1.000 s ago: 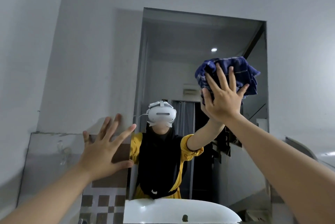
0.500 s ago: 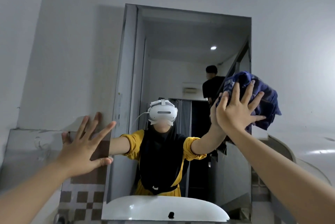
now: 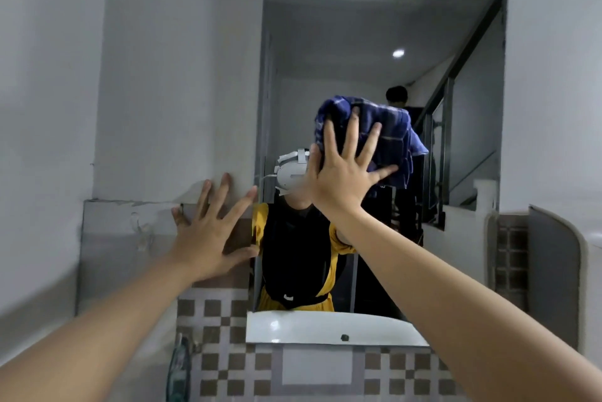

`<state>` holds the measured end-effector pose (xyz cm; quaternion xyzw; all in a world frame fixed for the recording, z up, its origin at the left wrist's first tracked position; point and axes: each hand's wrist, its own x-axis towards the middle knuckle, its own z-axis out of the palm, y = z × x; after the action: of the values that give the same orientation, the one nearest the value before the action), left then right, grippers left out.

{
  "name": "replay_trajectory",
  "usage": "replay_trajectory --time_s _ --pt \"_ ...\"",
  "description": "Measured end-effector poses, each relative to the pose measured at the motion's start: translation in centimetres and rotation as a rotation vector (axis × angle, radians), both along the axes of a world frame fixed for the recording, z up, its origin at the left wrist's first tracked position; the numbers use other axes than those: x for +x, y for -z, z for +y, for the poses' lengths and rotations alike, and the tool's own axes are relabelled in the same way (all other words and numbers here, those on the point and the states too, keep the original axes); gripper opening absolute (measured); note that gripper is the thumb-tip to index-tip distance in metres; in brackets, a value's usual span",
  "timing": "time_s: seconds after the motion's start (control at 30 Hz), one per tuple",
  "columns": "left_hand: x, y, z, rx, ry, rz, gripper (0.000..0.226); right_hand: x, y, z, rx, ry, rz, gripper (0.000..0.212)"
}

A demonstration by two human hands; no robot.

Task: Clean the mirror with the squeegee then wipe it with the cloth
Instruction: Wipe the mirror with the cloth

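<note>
Head view, looking up at the wall: a tall mirror (image 3: 374,27) hangs above a band of brown-and-white checked tiles (image 3: 224,320), and the white rim of a basin (image 3: 325,326) shows in the glass along its lower edge, at about 6 o'clock.

The right hand (image 3: 345,173) is raised to the middle of the mirror with all five fingers fanned wide apart. Its palm is pushed flat against a bunched dark-blue checked cloth (image 3: 391,131), pinning the cloth to the glass rather than closing around it. The cloth bulges out past the fingertips toward 1 o'clock from the hand, sitting just right of the mirror's centre.

The left hand (image 3: 211,232) is at 9 o'clock from the right one, lower down. It too is splayed open, holding nothing, laid flat on the wall just beside the mirror's left edge, where grey plaster meets a brown tile; the thumb reaches the mirror's edge.

In the reflection a person in a yellow-and-black top wears a white headset (image 3: 291,173), partly hidden behind the right hand. Another figure stands further back near a stair rail (image 3: 456,75), toward 2 o'clock. A ceiling light (image 3: 398,53) glows at 12 o'clock.
</note>
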<state>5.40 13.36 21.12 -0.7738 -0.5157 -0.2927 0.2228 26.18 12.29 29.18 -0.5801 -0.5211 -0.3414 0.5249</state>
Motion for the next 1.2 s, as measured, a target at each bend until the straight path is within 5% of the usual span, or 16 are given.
replay_trajectory --time_s 0.27,0.57,0.9,1.2 --pt "-0.8 3.6 0.1 0.124 0.069 0.016 0.102 -5.2 2.8 1.0 0.018 -0.009 -0.321 0.048" --pt "-0.8 4.6 1.4 0.205 0.011 0.056 0.104 0.1 4.8 0.6 0.048 0.015 -0.548 0.046" --pt "-0.7 4.7 1.8 0.251 0.016 0.041 0.105 14.5 5.3 -1.4 -0.075 0.179 -0.317 0.056" --pt "-0.4 4.7 1.3 0.215 0.022 0.034 0.103 16.6 8.7 -1.8 -0.108 0.158 0.219 0.058"
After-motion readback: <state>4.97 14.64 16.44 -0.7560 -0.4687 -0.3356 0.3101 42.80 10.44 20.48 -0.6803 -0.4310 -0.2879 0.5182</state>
